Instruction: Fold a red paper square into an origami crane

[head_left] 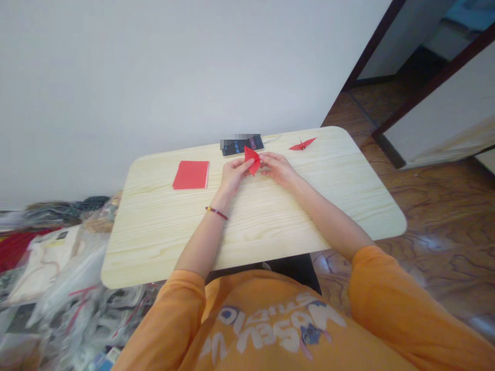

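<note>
A partly folded piece of red origami paper [251, 155] is held above the middle of the table, between my two hands. My left hand [233, 173] pinches it from the left, the thumb lying over its lower part. From the right, the fingertips of my right hand [279, 168] close on its right edge. Left of my hands lies a square stack of red paper [191, 175]. A finished red paper crane [303, 145] with spread wings rests toward the back right. Just behind the held paper lies a phone [242, 146], its screen lit.
The light wood-grain table [247, 226] stands against a white wall [174, 72]. A white cable [274, 138] runs from the phone. Plastic-wrapped goods [88, 299] are piled on the left below the table. A doorway opens at the right above a wooden floor [436, 201].
</note>
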Available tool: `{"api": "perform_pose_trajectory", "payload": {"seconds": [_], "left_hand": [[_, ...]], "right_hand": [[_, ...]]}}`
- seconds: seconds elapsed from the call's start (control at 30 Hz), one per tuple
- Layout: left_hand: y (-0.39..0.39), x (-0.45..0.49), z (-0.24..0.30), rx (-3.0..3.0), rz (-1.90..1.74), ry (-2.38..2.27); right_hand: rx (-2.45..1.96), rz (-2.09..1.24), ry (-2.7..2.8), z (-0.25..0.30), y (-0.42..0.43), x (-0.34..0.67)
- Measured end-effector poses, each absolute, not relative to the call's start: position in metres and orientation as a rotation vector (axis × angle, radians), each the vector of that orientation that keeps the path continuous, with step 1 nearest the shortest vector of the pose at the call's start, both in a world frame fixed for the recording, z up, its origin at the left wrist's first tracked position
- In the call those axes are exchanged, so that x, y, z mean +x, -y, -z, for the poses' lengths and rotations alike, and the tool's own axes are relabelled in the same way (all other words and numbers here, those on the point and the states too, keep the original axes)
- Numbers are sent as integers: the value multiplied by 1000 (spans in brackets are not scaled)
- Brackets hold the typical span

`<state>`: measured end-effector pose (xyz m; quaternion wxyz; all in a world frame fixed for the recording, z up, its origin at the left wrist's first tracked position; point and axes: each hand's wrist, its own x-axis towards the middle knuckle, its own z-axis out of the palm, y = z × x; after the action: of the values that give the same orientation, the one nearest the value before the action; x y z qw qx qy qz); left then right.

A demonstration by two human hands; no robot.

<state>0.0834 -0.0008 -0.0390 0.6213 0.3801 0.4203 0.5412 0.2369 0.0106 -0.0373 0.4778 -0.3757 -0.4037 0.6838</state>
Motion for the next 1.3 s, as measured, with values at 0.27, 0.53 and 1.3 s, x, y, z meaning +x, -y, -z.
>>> {"api": "perform_pose_trajectory", "payload": {"seconds": [0.27,0.53,1.3], "left_hand": [[1,82,42,950,-1209,-982],[0,76,41,991,-1171,-952],[2,72,36,1158,-1149,-971]], "right_hand": [[-907,-1744,951,39,-10,237],[-865,-1728,939,38,-11,238],[-933,-1666,960,40,-12,238]]}}
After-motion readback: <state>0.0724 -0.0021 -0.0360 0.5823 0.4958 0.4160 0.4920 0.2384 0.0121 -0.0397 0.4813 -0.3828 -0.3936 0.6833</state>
